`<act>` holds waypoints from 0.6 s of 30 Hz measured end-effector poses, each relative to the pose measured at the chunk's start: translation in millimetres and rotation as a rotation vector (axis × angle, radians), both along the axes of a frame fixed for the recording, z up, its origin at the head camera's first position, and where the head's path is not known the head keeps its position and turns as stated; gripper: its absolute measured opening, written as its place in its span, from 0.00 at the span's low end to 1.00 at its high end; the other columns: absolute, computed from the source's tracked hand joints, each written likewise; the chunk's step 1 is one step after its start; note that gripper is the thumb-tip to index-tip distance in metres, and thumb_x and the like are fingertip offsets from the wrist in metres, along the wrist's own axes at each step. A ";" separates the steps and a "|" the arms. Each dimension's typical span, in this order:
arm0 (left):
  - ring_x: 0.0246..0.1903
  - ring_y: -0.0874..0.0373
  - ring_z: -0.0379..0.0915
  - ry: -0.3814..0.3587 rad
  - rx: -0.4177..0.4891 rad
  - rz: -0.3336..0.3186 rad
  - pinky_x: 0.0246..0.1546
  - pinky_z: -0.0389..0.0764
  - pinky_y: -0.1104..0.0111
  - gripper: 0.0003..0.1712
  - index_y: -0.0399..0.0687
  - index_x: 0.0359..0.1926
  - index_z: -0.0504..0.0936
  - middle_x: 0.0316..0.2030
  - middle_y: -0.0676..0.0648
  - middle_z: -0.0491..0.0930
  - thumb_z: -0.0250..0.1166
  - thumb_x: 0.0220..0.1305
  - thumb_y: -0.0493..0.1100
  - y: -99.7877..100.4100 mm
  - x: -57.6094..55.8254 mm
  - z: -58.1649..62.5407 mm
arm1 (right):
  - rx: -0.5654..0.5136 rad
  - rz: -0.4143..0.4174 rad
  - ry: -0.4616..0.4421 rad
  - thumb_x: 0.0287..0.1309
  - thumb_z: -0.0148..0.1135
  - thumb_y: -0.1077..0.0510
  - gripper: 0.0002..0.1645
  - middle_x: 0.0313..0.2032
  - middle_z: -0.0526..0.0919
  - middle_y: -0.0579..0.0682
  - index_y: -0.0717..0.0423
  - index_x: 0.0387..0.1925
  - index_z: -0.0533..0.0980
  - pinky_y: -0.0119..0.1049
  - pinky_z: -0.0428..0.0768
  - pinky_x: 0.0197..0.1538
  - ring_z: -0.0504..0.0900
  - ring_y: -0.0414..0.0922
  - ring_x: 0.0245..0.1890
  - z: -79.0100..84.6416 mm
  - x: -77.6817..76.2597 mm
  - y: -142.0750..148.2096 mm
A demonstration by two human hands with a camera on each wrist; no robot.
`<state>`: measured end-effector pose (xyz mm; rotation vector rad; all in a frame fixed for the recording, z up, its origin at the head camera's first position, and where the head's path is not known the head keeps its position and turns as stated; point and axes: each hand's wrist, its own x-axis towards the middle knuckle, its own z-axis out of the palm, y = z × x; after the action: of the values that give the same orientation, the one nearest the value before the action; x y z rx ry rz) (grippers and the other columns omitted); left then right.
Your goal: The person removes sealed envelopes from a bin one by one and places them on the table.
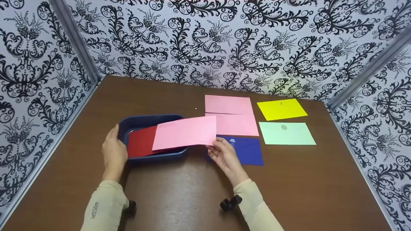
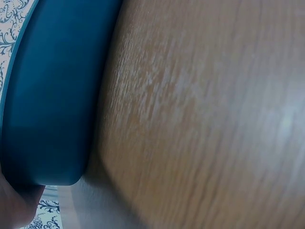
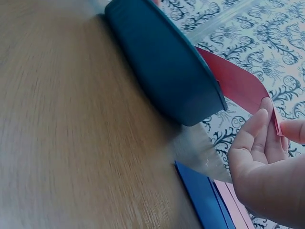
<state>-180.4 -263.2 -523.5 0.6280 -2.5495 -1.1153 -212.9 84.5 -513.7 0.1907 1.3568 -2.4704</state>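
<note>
A pink envelope (image 1: 186,133) slants over the right part of a dark blue plastic basin (image 1: 154,158). My right hand (image 1: 225,157) pinches its lower right corner between thumb and fingers, as the right hand (image 3: 262,162) also shows in the right wrist view. Inside the basin lies a red envelope (image 1: 139,142), partly covered by the pink one. My left hand (image 1: 114,152) holds the basin by its left end; its fingertips are mostly hidden at the rim. Only a bit of that hand (image 2: 16,205) shows beside the basin's wall (image 2: 52,95) in the left wrist view.
Right of the basin lie two pink envelopes (image 1: 229,104), with blue envelopes (image 1: 249,152) nearer me, partly behind my right hand. Farther right are a yellow envelope (image 1: 282,109) and a mint green envelope (image 1: 287,134). Patterned walls (image 1: 205,41) border the brown table (image 1: 179,199).
</note>
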 end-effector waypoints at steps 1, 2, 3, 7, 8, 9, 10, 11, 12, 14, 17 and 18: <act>0.69 0.33 0.61 0.001 -0.001 0.000 0.70 0.64 0.43 0.35 0.46 0.76 0.60 0.74 0.39 0.63 0.40 0.68 0.28 0.1 -0.1 0.0 | -0.014 -0.001 0.001 0.69 0.49 0.67 0.07 0.28 0.87 0.45 0.54 0.37 0.72 0.29 0.81 0.37 0.85 0.39 0.31 -0.4 0.1 1.7; 0.69 0.33 0.61 -0.002 -0.001 -0.001 0.70 0.63 0.43 0.35 0.46 0.76 0.60 0.74 0.39 0.63 0.40 0.68 0.28 0.4 0.0 0.0 | -0.031 -0.004 0.001 0.69 0.50 0.67 0.07 0.28 0.87 0.46 0.54 0.37 0.72 0.29 0.81 0.36 0.85 0.39 0.31 -0.7 0.3 3.5; 0.69 0.32 0.61 -0.004 0.000 -0.003 0.70 0.63 0.43 0.35 0.47 0.76 0.60 0.74 0.39 0.63 0.40 0.69 0.28 0.8 -0.1 0.0 | -0.047 -0.007 0.001 0.68 0.51 0.67 0.07 0.28 0.87 0.46 0.53 0.36 0.72 0.29 0.81 0.36 0.85 0.39 0.31 -1.0 0.6 5.3; 0.69 0.32 0.60 -0.021 0.003 -0.006 0.70 0.63 0.43 0.35 0.47 0.76 0.60 0.74 0.39 0.62 0.40 0.69 0.28 0.9 0.5 0.3 | -0.112 -0.005 0.003 0.66 0.54 0.67 0.06 0.28 0.87 0.46 0.53 0.35 0.73 0.30 0.81 0.36 0.85 0.40 0.31 -3.5 0.9 10.9; 0.69 0.32 0.60 -0.023 0.002 -0.005 0.70 0.63 0.43 0.35 0.46 0.76 0.60 0.74 0.39 0.62 0.40 0.69 0.28 0.7 0.6 0.5 | -0.125 -0.002 0.003 0.66 0.56 0.66 0.06 0.28 0.87 0.46 0.53 0.35 0.73 0.30 0.81 0.36 0.85 0.40 0.31 -4.2 0.9 12.0; 0.69 0.32 0.60 -0.025 0.002 -0.004 0.70 0.63 0.43 0.35 0.46 0.76 0.60 0.74 0.39 0.62 0.40 0.69 0.28 0.6 0.6 0.9 | -0.136 0.000 0.004 0.65 0.56 0.66 0.06 0.28 0.87 0.46 0.53 0.35 0.73 0.30 0.81 0.37 0.85 0.40 0.31 -4.8 0.8 12.9; 0.70 0.32 0.60 -0.026 0.002 -0.004 0.70 0.63 0.43 0.35 0.46 0.76 0.60 0.74 0.38 0.62 0.40 0.69 0.28 0.5 0.6 1.3 | -0.145 0.001 0.005 0.65 0.56 0.66 0.06 0.28 0.87 0.47 0.53 0.34 0.73 0.30 0.81 0.37 0.85 0.40 0.31 -5.3 0.8 13.7; 0.70 0.32 0.60 -0.024 -0.001 -0.003 0.70 0.63 0.43 0.35 0.46 0.76 0.60 0.74 0.38 0.62 0.40 0.69 0.28 0.4 0.6 1.6 | -0.154 0.004 0.006 0.65 0.57 0.66 0.06 0.28 0.87 0.47 0.53 0.34 0.73 0.30 0.81 0.37 0.85 0.40 0.32 -6.0 0.7 14.6; 0.70 0.32 0.60 -0.021 -0.003 -0.001 0.70 0.63 0.43 0.35 0.46 0.76 0.60 0.74 0.38 0.62 0.40 0.69 0.28 0.1 0.6 2.2 | -0.159 0.005 0.006 0.65 0.56 0.66 0.06 0.28 0.86 0.46 0.52 0.34 0.73 0.30 0.81 0.36 0.85 0.40 0.31 -6.4 0.6 15.3; 0.70 0.32 0.60 -0.020 -0.007 0.000 0.70 0.63 0.43 0.35 0.46 0.76 0.61 0.74 0.38 0.62 0.40 0.69 0.28 0.0 0.6 2.6 | -0.168 0.007 0.004 0.67 0.53 0.67 0.07 0.27 0.86 0.46 0.52 0.34 0.73 0.30 0.80 0.36 0.84 0.40 0.31 -7.6 0.7 17.5; 0.70 0.33 0.60 -0.024 -0.009 0.004 0.70 0.63 0.43 0.35 0.47 0.76 0.61 0.74 0.39 0.62 0.40 0.69 0.29 -0.8 1.2 2.8 | -0.188 0.018 0.006 0.69 0.50 0.67 0.11 0.27 0.86 0.46 0.51 0.34 0.74 0.30 0.80 0.37 0.85 0.40 0.32 -8.5 0.2 21.8; 0.70 0.33 0.60 -0.027 -0.010 0.007 0.70 0.63 0.43 0.34 0.46 0.76 0.61 0.74 0.39 0.62 0.40 0.69 0.29 -1.4 1.9 2.9 | -0.192 0.018 0.008 0.69 0.49 0.67 0.11 0.27 0.86 0.46 0.51 0.34 0.74 0.30 0.80 0.37 0.85 0.40 0.32 -8.3 -0.4 23.2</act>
<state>-178.5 -264.6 -520.6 0.6534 -2.5720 -1.0985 -213.3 107.7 -522.0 0.1236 1.1096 -2.5691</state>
